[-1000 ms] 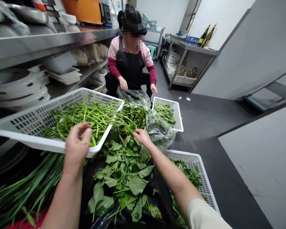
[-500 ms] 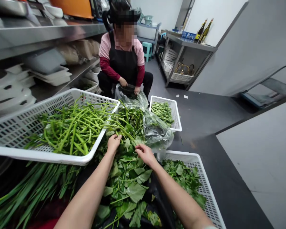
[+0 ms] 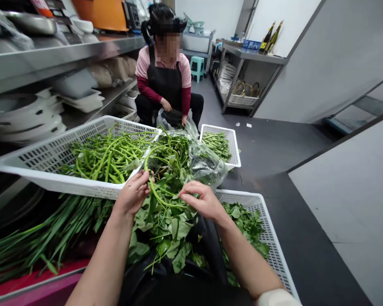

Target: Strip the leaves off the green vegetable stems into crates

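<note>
A curved green stem (image 3: 156,195) is pinched in my left hand (image 3: 135,191), just right of the large white basket's near corner. My right hand (image 3: 202,199) has thumb and fingertips pressed together by the leafy greens; whatever is between them is too small to make out. Loose leaves (image 3: 178,229) lie on black plastic below both hands. Long green stems (image 3: 108,157) fill part of the large white basket (image 3: 67,185). A clear plastic bag (image 3: 207,168) lies open around more greens beyond my hands.
A person (image 3: 166,80) in a black apron sits ahead, hands in the bag. A small basket (image 3: 236,148) holds cut stems; another basket (image 3: 274,238) at right holds leaves. Long green leaves (image 3: 54,229) lie at lower left, under metal shelving (image 3: 67,53).
My left hand has lifted and turned palm inward, with a stem now raised in it. My right hand has closed its fingertips. The view has tilted slightly, showing more pink and red at lower left.
</note>
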{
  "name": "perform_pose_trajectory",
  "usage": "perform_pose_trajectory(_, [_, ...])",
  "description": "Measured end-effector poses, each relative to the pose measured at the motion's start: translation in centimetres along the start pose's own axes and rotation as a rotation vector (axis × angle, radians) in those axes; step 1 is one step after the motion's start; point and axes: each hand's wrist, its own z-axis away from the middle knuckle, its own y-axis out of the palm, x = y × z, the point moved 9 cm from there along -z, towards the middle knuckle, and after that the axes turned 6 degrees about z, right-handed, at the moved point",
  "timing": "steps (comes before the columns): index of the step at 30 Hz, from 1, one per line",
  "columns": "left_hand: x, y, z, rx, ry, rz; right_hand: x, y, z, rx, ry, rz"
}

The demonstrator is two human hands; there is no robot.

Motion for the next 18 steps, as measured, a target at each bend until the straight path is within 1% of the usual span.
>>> perform_pose_trajectory(1, [0.1,0.4,0.4,0.011,-0.001,0.008,1.2,-0.2,0.3,0.003,-0.047,0.101])
perform_pose_trajectory(4, [0.2,1.4,1.4,0.044,0.019,0.023,4.0,-1.3,1.4,-0.111,-0.119,0.424])
perform_pose_trajectory(5, [0.1,1.8,1.8,0.054,0.031,0.023,4.7,-1.2,1.7,-0.114,-0.139,0.497])
perform_pose_trajectory(6, [0.0,2.0,2.1,0.060,0.046,0.020,5.1,-0.7,1.9,-0.085,-0.158,0.546])
perform_pose_trajectory(8, [-0.3,2.4,2.8,0.076,0.071,-0.002,5.1,0.6,2.1,-0.002,-0.172,0.586])
perform_pose_trajectory(10, [-0.5,2.7,3.4,0.100,0.082,-0.053,4.3,1.2,2.1,0.020,-0.138,0.559])
perform_pose_trajectory(12, [-0.9,3.0,3.8,0.127,0.116,-0.113,3.3,1.3,2.1,-0.010,-0.081,0.495])
perform_pose_trajectory(14, [-1.6,3.0,4.1,0.133,0.195,-0.140,2.0,1.3,2.2,-0.054,-0.021,0.396])
perform_pose_trajectory(16, [-2.3,2.9,4.3,0.128,0.302,-0.148,0.2,1.4,2.3,-0.096,0.055,0.218])
perform_pose_trajectory(18, [-2.5,3.0,4.5,0.135,0.382,-0.196,-2.8,1.3,2.4,-0.149,0.194,-0.074])
